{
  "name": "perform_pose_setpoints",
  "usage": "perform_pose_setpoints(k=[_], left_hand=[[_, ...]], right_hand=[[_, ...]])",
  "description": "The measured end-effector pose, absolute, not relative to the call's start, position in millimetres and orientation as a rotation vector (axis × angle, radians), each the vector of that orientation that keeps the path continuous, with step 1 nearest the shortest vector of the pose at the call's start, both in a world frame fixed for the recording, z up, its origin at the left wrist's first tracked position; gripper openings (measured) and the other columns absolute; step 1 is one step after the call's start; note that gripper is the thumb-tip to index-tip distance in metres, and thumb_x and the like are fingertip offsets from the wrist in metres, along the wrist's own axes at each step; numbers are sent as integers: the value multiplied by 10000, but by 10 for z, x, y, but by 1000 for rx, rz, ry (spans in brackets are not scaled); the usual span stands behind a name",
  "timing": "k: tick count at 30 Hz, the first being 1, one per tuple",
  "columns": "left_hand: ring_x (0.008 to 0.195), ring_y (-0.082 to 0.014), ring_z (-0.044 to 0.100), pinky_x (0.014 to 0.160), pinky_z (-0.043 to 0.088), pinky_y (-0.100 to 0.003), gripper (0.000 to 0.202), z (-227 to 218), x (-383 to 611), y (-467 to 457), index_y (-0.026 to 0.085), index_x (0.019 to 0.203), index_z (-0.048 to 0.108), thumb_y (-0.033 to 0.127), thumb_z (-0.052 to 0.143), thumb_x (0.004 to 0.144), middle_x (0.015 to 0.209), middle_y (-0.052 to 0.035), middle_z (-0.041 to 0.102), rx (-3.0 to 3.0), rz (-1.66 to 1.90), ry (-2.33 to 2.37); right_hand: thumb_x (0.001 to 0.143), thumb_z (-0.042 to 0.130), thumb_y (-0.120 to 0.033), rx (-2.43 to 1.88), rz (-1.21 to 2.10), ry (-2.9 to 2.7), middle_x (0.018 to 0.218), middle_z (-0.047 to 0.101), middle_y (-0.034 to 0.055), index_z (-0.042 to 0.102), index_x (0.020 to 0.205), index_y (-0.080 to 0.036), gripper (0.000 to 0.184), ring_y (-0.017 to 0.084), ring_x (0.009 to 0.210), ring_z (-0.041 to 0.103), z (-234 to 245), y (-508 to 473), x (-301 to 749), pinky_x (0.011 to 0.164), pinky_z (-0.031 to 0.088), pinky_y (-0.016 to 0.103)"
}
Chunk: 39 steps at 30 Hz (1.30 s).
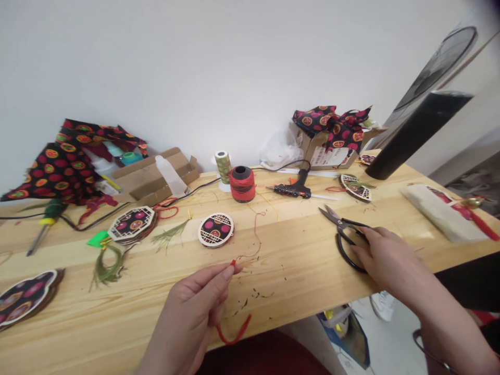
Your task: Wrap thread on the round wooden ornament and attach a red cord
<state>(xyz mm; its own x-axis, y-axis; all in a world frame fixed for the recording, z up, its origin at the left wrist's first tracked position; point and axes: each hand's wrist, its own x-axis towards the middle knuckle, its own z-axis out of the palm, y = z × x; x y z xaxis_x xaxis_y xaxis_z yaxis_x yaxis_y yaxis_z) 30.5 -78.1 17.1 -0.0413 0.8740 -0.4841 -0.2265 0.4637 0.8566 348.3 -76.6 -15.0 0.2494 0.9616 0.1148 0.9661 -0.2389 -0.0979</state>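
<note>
Between the thumb and forefinger of my left hand point(191, 304) is a red cord point(234, 342), its tip showing above the fingers and its tail curling below the fist. A thin red thread runs from that tip to a red thread spool point(242, 186) at the back. My right hand point(390, 255) grips the black-handled scissors point(344, 229) by the handles, low on the tabletop; the blades point away and are slightly apart. A round wooden-framed ornament point(215, 229) with dark patterned fabric lies beyond my left hand, touched by neither hand.
A hot glue gun point(297, 187) and green thread spool point(223, 167) are at the back. Octagonal ornament point(133, 224), green tassels point(107, 264) and screwdriver point(45, 229) lie left. A black tube point(417, 136) stands tilted right. Cardboard boxes point(156, 174) line the wall.
</note>
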Motion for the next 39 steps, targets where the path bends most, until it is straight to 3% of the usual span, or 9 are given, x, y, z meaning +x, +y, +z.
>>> perform_pose_setpoints(k=[4,7,11,15,19,25,29,39], left_hand=[[425,-41,218,388,176,-162,307,198,317,-781,108,758,756,372,782,603,439,85,306,641,1022,1323],[423,-44,215,386,173,-169,320,204,326,-765,104,754,753,382,783,598,432,86,299,649,1008,1319],[416,-44,217,382,183,-163,303,184,323,-752,115,745,742,377,781,597,439,87,305,640,1003,1312],[410,-43,225,380,191,-159,278,188,309,-758,128,756,728,367,774,621,442,89,321,636,999,1289],[411,-39,220,381,171,-163,278,231,305,-768,126,734,716,366,785,611,441,89,333,637,1014,1299],[412,-47,240,383,196,-166,308,223,306,-782,119,736,715,397,773,618,427,80,363,723,1019,1349],[414,-54,240,380,200,-163,338,166,307,-809,122,780,717,434,738,654,426,79,372,808,977,1363],[435,-58,247,384,206,-163,276,131,321,-822,137,642,693,407,752,635,453,69,379,797,967,1339]], right_hand=[[748,519,-346,-2478,78,-1790,936,601,161,618,1032,-124,373,309,811,617,-56,-805,3506,662,487,398],[722,542,-365,-2331,146,-1689,949,595,147,607,1041,-138,398,283,770,608,23,-877,3410,672,482,394],[703,603,-382,-1821,715,-1520,848,617,73,606,963,-174,333,218,754,608,191,-1007,3056,619,495,287],[652,665,-210,-1481,1285,-1538,697,637,-1,611,861,-204,215,147,600,582,368,-1106,2612,464,419,200],[685,574,-54,-1397,1532,-1661,587,662,-56,615,732,-228,185,110,546,594,448,-1133,2351,480,405,172],[715,504,-32,-1362,1567,-1712,701,728,-63,682,735,-249,282,122,648,650,392,-1098,2280,503,410,176],[737,514,-68,-1415,1518,-1744,695,724,-59,697,688,-230,249,112,638,636,414,-1078,2251,539,409,176],[695,605,-64,-1449,1380,-1767,676,689,-75,697,622,-241,213,79,610,571,485,-1030,2196,558,368,152]])
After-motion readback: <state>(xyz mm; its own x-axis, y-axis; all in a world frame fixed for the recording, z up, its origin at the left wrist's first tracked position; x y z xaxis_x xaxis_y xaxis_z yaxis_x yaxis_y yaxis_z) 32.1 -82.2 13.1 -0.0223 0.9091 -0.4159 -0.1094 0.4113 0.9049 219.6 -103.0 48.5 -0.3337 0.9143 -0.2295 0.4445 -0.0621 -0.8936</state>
